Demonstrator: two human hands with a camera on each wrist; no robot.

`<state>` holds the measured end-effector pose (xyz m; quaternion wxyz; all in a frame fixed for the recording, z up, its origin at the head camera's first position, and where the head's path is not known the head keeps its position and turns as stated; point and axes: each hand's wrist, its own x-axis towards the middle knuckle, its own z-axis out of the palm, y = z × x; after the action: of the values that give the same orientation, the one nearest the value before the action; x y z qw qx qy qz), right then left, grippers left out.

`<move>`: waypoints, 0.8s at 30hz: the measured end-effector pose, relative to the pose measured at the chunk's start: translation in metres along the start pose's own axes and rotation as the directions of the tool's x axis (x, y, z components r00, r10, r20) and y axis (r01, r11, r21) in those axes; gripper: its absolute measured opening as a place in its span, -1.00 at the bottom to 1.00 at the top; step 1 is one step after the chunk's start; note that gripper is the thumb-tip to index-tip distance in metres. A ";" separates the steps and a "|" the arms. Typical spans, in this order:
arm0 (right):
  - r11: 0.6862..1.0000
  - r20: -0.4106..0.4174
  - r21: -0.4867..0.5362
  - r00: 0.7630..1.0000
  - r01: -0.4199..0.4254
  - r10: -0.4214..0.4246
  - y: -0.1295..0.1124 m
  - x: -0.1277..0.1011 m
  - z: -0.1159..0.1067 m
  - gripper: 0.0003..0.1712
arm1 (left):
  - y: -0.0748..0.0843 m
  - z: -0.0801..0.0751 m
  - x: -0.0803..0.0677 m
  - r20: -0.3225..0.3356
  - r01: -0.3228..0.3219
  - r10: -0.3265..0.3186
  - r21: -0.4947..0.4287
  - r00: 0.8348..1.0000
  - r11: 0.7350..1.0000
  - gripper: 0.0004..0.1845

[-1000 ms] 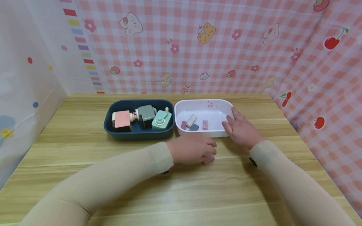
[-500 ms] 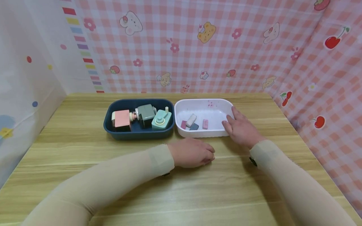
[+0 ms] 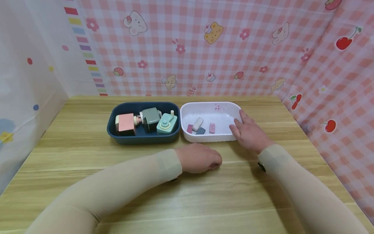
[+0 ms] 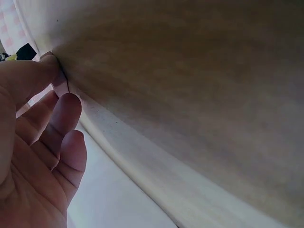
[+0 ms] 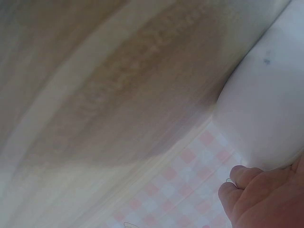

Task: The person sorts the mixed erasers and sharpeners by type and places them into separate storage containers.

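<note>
My left hand (image 3: 200, 158) is low over the table in front of the white box (image 3: 211, 138), fingers bent. In the left wrist view, thumb and forefinger pinch a small pink eraser (image 4: 60, 84); the head view hides it under the hand. My right hand (image 3: 252, 134) grips the box's right end, thumb over the rim and fingers along the outside. Inside the box lie a white eraser (image 3: 197, 124), a light pink eraser (image 3: 212, 128), a dark pink eraser (image 3: 190, 129) and a blue-grey eraser (image 3: 200, 131).
A dark blue box (image 3: 140, 140) stands against the white box's left side. It holds a pink pencil sharpener (image 3: 126, 122), a grey-green one and a mint sharpener (image 3: 166, 124) with a crank. Pink checked cloth (image 3: 193, 58) hangs behind the wooden table (image 3: 187, 201).
My left hand has drawn slightly toward me and its fingers have closed over the pink eraser, which showed under the fingertips before. My right hand has stayed at the box.
</note>
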<state>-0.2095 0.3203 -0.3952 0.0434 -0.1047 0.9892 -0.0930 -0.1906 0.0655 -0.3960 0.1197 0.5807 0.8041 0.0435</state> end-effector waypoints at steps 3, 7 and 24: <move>1.000 0.003 -0.001 1.000 0.000 0.000 0.000 0.000 0.000 -0.11 | 0.000 0.000 0.000 0.003 0.008 -0.008 -0.001 1.000 1.000 -0.88; 1.000 0.005 0.000 1.000 -0.002 0.002 -0.001 0.000 0.000 -0.10 | 0.000 0.000 0.000 0.010 0.000 0.000 0.007 1.000 1.000 -0.89; 1.000 -0.003 0.009 1.000 -0.011 0.011 -0.002 -0.001 0.000 -0.08 | 0.001 0.001 -0.003 -0.013 0.042 -0.042 0.024 0.999 0.999 -0.91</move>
<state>-0.2081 0.3190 -0.3945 0.0428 -0.0990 0.9894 -0.0972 -0.1886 0.0625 -0.3964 0.1086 0.5649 0.8172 0.0350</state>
